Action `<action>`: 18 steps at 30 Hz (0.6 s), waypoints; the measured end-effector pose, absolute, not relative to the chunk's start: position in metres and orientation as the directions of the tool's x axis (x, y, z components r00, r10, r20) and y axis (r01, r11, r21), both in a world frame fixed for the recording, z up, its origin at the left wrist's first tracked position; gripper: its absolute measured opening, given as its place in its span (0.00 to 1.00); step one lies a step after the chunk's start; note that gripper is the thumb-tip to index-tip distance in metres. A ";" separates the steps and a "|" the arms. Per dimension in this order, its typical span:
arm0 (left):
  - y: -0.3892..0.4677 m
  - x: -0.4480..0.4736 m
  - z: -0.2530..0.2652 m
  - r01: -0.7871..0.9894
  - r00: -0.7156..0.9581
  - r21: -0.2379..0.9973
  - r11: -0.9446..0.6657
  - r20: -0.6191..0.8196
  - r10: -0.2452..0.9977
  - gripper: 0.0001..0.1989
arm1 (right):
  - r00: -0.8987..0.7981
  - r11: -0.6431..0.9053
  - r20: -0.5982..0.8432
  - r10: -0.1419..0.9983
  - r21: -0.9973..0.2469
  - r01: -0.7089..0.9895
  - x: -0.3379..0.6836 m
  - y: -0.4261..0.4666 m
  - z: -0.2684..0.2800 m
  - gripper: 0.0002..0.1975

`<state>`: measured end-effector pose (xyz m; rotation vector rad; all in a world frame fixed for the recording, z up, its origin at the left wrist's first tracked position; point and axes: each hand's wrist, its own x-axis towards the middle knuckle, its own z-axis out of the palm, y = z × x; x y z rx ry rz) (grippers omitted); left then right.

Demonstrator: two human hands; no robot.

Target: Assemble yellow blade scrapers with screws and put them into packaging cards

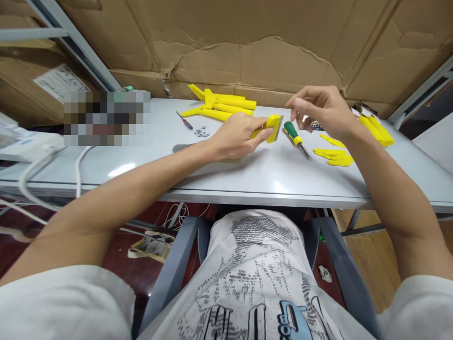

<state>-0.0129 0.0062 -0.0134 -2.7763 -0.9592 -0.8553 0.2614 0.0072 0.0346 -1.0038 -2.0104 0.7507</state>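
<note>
Cardboard forms one box (21, 71) at the far left, with one white label (61, 81) on its side. Lower down, at least two white cables (78, 172) run over the near edge of the surface (276, 174). A pixelated patch covers whatever stands beside them, so nothing under it can be counted. Next comes one slim screwdriver (187, 124) with a dark handle, lying at a slant with its tip toward the back. Just right of it lies one loose pile of small screws (201, 132), too tiny to number. Behind these, at least three yellow plastic handles (231, 101) lie bunched together. One flat grey stack (181, 147) shows past the left forearm (155, 179), which partly hides it.

The person's left hand (235, 137) and right hand (320, 111) are apart. The left is clamped on one yellow scraper head (272, 128) with a metal edge, held over the middle of the surface. The right is raised near it, fingers bent and thumb close to them; whether they pinch something small cannot be told. Below the right hand's fingertips, one green-and-yellow screwdriver (293, 133) lies with its shaft toward the near edge. Farther right are at least three small yellow pieces (340, 160), then two yellow tubes (378, 132) side by side.
</note>
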 end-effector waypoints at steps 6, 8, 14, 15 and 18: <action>0.022 -0.016 -0.032 0.570 0.784 -0.362 -0.738 0.508 0.356 0.26 | -0.333 0.374 0.230 0.914 -0.168 0.912 0.273 0.032 0.011 0.31; 0.027 -0.015 -0.040 0.491 0.841 -0.465 -0.736 0.473 0.262 0.24 | -0.368 0.374 0.082 0.926 -0.069 0.925 0.271 0.036 0.002 0.38; 0.037 -0.010 -0.050 0.370 0.907 -0.592 -0.716 0.398 0.140 0.21 | -0.341 0.410 0.231 0.911 -0.432 0.803 0.265 0.028 0.005 0.45; 0.037 -0.010 -0.049 0.359 0.914 -0.598 -0.717 0.380 0.140 0.20 | -0.313 0.411 0.266 0.912 -0.575 0.708 0.262 0.024 0.008 0.47; 0.040 -0.010 -0.046 0.314 0.937 -0.627 -0.713 0.324 0.128 0.20 | -0.254 0.443 0.370 0.894 -0.815 0.372 0.251 0.004 0.018 0.50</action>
